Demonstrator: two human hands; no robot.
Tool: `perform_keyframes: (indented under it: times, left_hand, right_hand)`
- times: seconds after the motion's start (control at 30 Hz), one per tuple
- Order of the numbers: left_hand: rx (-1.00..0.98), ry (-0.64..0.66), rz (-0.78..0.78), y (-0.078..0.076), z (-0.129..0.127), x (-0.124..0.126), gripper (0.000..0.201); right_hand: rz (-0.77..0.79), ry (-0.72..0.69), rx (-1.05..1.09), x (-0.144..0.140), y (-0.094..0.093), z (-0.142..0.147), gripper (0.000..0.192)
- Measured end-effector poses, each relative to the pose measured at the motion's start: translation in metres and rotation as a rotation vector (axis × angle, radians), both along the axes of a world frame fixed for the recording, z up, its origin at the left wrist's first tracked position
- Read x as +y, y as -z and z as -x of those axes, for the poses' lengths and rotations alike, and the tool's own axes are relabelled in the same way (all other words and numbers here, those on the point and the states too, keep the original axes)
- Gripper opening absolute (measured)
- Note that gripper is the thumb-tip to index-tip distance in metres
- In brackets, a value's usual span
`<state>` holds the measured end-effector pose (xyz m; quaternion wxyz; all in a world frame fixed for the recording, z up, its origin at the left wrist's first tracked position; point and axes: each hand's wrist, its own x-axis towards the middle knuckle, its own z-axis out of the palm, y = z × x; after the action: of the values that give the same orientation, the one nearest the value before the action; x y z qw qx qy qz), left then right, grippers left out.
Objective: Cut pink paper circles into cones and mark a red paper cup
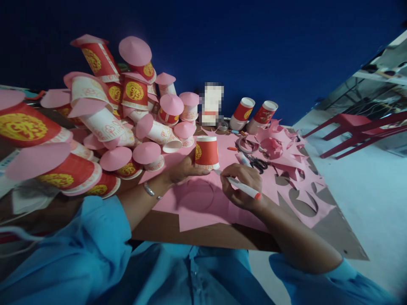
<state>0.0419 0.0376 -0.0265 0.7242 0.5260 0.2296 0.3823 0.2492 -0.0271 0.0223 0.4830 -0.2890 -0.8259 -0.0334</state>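
Dark blue wall fills the top of the frame; below it a brown table (333, 228) runs across the middle, with red chairs (359, 129) at the right edge. Centre of frame: the left hand (182, 169) is closed around the base of a red paper cup (207, 151), which stands mouth down on a pink paper sheet (203, 207). A bracelet (149, 189) sits on that wrist. Just right of the cup, the right hand (243, 184) grips a white marker (240, 185) with a red end, its tip touching the sheet beside the cup rim. A drawn circle shows on the sheet, lower centre. Upper left: a heap of finished cups (104, 123) topped with pink paper cones. Right of centre: scissors (258, 163), a tape roll (246, 145) and pink offcuts (292, 169) with round holes. Two red cups (252, 114) lie tilted at the table's far edge. Blue sleeves cover the bottom of the frame
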Motion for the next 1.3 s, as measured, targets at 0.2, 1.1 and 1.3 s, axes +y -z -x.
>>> perform_keyframes:
  times: [0.2,1.1,1.3]
  left_hand:
    - [-0.01,-0.017,-0.03,-0.0014,0.0005,0.0009,0.09]
    - [-0.035,0.028,-0.007,-0.0015,0.0003,-0.0007,0.071]
    - [-0.015,-0.006,-0.019,-0.0029,0.0001,-0.0009,0.072]
  right_hand:
    - [-0.004,0.042,0.012,-0.0024,-0.0035,0.0,0.021]
    - [-0.011,0.136,-0.002,-0.0004,-0.0025,-0.0008,0.018]
    - [0.016,0.084,0.003,-0.0007,-0.0014,0.0002,0.018]
